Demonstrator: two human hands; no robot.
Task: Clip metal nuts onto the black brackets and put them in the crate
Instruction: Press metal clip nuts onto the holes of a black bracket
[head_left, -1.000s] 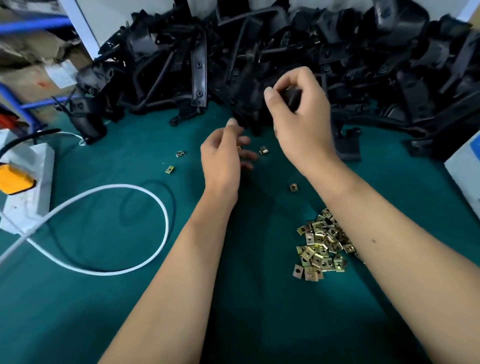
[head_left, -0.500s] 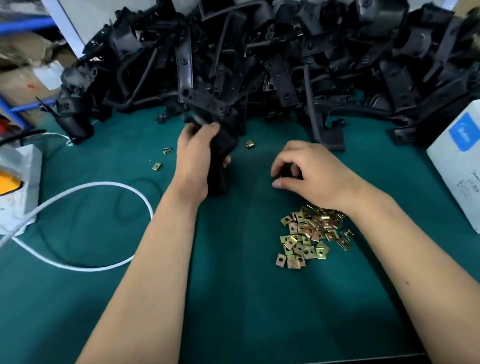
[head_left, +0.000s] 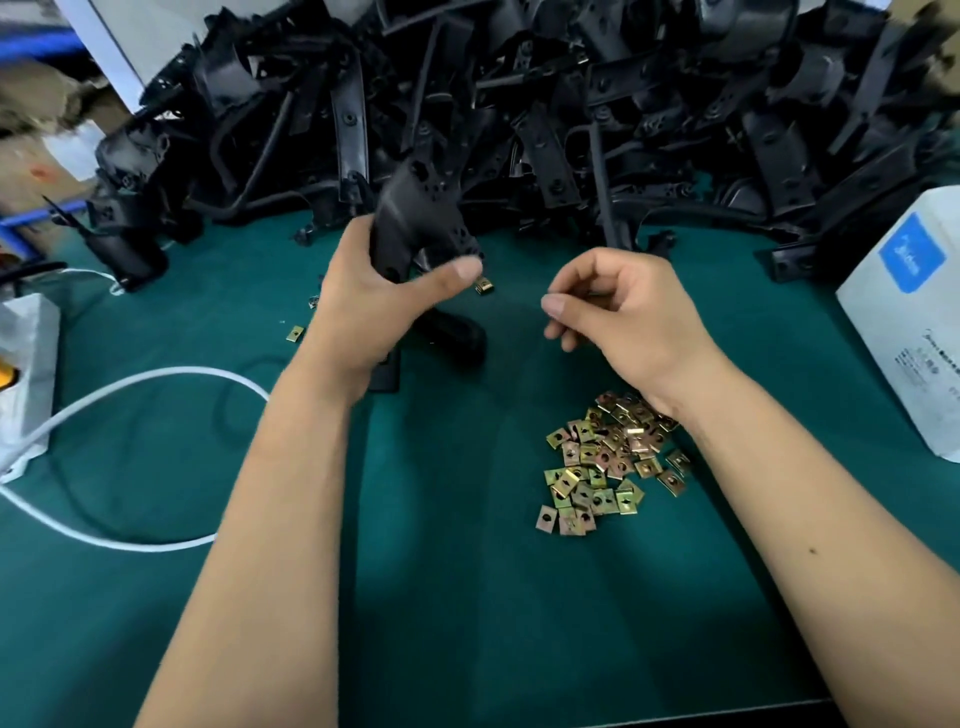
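Brackets, black and tangled, heap along the far edge of the green table, and from my seat that pile fills most of the upper view. My left hand grips one black bracket lifted just in front of the heap, fingers wrapped around its body and the thumb stretched out across its lower part; a lower arm of the same piece seems to reach down toward the table under the hand. My right hand hangs close beside it with fingers curled and the thumb meeting the fingertips; whether a nut sits in that pinch I cannot tell. Below the right wrist, toward the middle of the table, lies the loose pile of metal nuts, brass-coloured squares. A few stray nuts lie apart: one just right of the left thumb, another left of that wrist. A white cable loops over the left side of the table, and a white box with a blue label stands at the right edge.
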